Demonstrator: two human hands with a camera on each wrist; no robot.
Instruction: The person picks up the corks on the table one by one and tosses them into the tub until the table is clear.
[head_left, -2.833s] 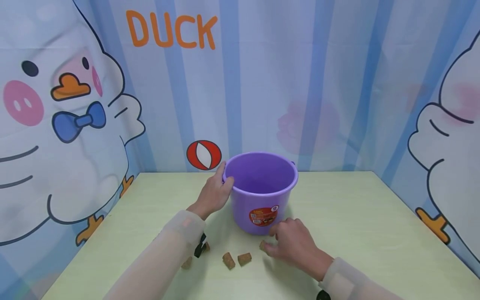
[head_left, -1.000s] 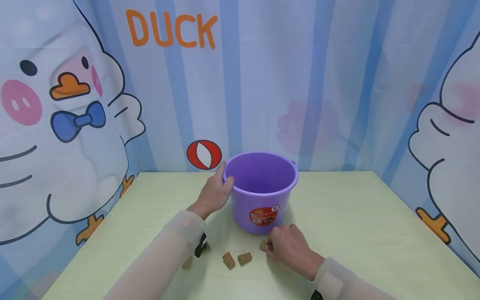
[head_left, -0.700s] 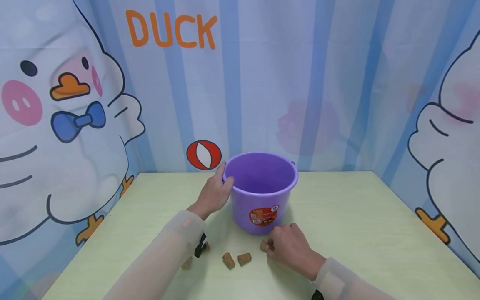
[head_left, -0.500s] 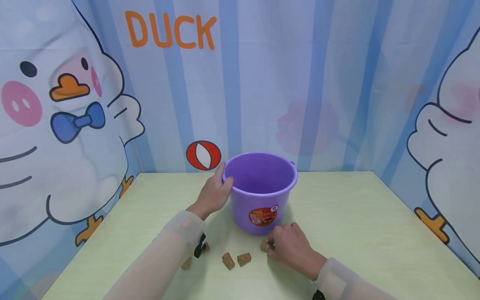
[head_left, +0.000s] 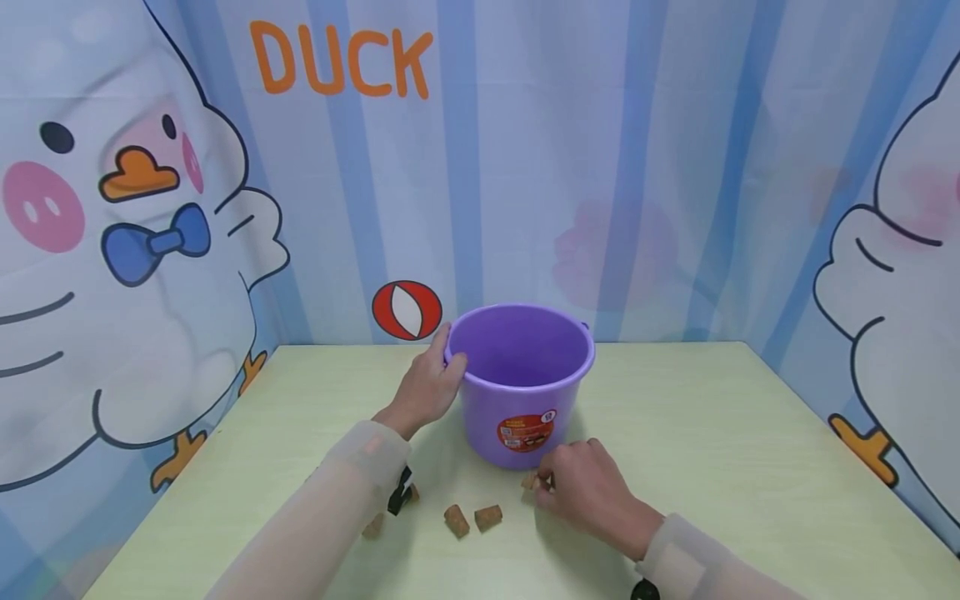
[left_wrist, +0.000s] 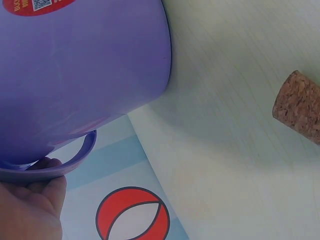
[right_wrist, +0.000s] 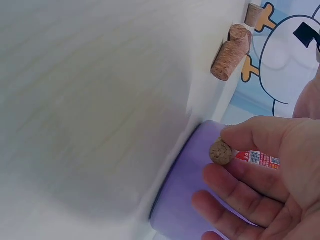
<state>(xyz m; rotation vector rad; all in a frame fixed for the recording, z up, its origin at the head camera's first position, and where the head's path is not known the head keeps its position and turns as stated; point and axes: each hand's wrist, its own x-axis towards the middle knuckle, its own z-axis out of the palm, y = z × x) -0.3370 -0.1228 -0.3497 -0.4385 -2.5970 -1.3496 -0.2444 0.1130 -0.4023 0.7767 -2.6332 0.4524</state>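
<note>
A purple bucket (head_left: 483,417) with a red label stands upright on the table in the head view. My left hand (head_left: 425,385) grips its rim on the left side, thumb on the near side; the left wrist view shows fingers (left_wrist: 52,192) at the purple rim. My right hand (head_left: 588,492) is low in front of the bucket, pinching a cork (right_wrist: 221,153) between thumb and fingers. In the head view that cork (head_left: 528,481) is partly hidden by the fingers. To its left lie two more corks, one tilted (head_left: 457,522) and one lying sideways (head_left: 488,517).
Two further corks lie near the left sleeve: one cork (head_left: 373,526) beside it, another (head_left: 413,493) partly covered by a black strap (head_left: 401,492). Behind the pale green table (head_left: 712,433) hangs a blue striped curtain (head_left: 510,167) printed with ducks.
Over the last half second my right hand has shifted slightly up and right, and the pinched cork has risen a little. My left hand and the bucket stay put.
</note>
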